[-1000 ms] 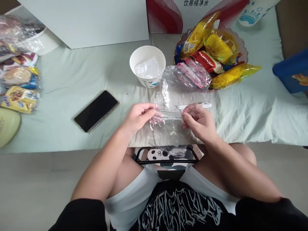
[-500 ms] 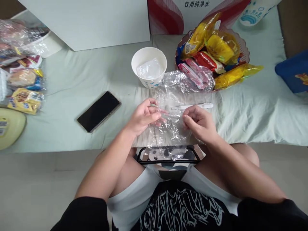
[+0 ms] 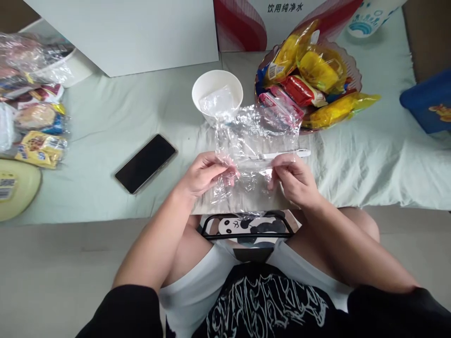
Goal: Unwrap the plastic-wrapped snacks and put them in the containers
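A crinkled sheet of clear plastic film stretches between my two hands. My left hand pinches its left side, fingers curled in the film. On the right side my right hand grips the film between thumb and fingers. Behind the film lies a slim white tool, its left part seen through the plastic; I cannot make out its kind. Just beyond my left hand stands a white paper cup with a folded piece of clear plastic inside. The film's far edge reaches the cup and the snack bowl.
A scalloped bowl of wrapped snacks stands at the back right. A phone lies left of my hands. Packaged snacks and a pale green container sit far left. A white box and a blue container flank the cloth.
Both hands have closed on the film, my left fingers curling in from a looser spread. The film is spread wider, and its near edge has drawn up off the panda-printed surface.
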The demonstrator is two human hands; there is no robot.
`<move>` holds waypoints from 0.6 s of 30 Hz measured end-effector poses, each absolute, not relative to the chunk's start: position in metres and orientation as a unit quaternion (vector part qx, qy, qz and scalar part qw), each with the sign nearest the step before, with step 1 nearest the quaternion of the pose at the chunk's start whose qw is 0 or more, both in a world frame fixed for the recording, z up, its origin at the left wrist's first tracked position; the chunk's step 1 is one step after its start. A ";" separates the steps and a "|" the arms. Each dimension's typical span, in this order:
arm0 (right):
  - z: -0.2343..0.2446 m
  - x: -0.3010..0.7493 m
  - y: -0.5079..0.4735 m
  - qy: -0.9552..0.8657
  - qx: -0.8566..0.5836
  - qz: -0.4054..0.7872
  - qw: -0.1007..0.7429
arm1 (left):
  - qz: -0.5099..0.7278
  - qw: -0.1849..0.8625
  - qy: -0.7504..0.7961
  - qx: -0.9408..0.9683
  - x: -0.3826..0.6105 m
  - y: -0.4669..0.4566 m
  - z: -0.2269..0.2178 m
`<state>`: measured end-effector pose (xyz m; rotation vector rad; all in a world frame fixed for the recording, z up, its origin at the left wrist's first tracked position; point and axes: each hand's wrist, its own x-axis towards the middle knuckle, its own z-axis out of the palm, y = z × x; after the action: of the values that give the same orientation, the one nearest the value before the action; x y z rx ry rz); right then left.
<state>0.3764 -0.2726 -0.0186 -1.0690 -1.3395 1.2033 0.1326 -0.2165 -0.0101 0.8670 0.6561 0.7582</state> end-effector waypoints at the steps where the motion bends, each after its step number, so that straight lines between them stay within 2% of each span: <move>1: -0.020 0.378 -0.272 -0.555 -0.432 0.496 0.509 | 0.352 0.789 0.299 0.404 0.132 -0.216 -0.009; 5: -0.020 0.387 -0.267 -0.596 -0.389 0.484 0.509 | 0.340 0.777 0.309 0.431 0.126 -0.212 -0.009; 10: -0.018 0.396 -0.263 -0.656 -0.454 0.434 0.419 | 0.330 0.728 0.356 0.483 0.122 -0.208 -0.017; 14: -0.019 0.393 -0.266 -0.660 -0.448 0.414 0.439 | 0.356 0.614 0.412 0.572 0.125 -0.209 -0.024; 18: -0.022 0.387 -0.268 -0.604 -0.532 0.398 0.440 | 0.358 0.519 0.406 0.662 0.129 -0.212 -0.028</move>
<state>0.3873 -0.2684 -0.0220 -1.3220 -1.5009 0.9874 0.1287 -0.2118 -0.0281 1.5867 0.9726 0.8594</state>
